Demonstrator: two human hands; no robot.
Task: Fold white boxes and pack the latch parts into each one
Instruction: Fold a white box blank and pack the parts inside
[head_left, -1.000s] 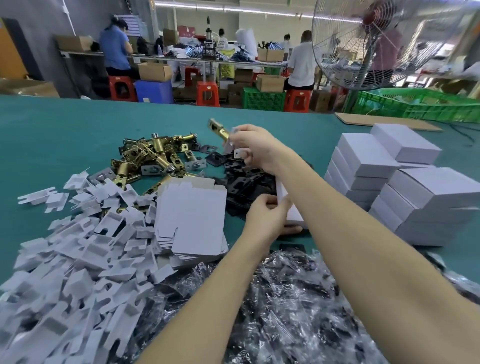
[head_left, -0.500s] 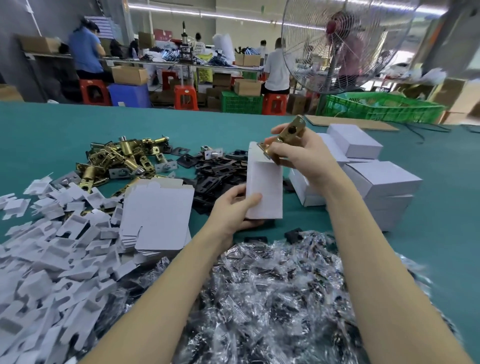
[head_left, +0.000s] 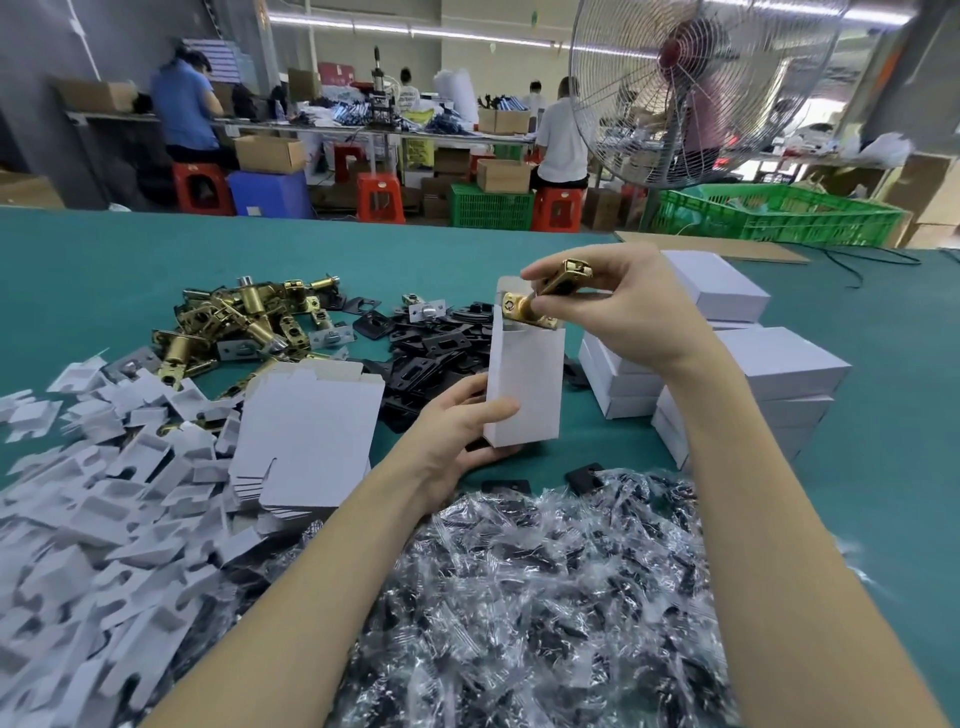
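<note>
My left hand (head_left: 460, 426) grips the bottom of an upright white box (head_left: 524, 379) whose top is open. My right hand (head_left: 618, 306) pinches a brass latch (head_left: 550, 293) and holds it tilted at the box's open mouth, its round end just above the opening. A pile of brass latches (head_left: 244, 322) lies on the green table (head_left: 104, 270) at the left, with black plates (head_left: 431, 348) beside it. A stack of flat unfolded boxes (head_left: 306, 436) sits left of my left hand.
Closed white boxes (head_left: 769, 374) are stacked at the right. White cardboard inserts (head_left: 93, 499) cover the near left. Clear bags of dark parts (head_left: 545, 597) lie heaped in front of me. A standing fan (head_left: 691, 88), green crates and seated workers are beyond the table.
My left hand lifted the white box off the table and stood it upright. My right hand carried the brass latch from above the black plates to the box's open top.
</note>
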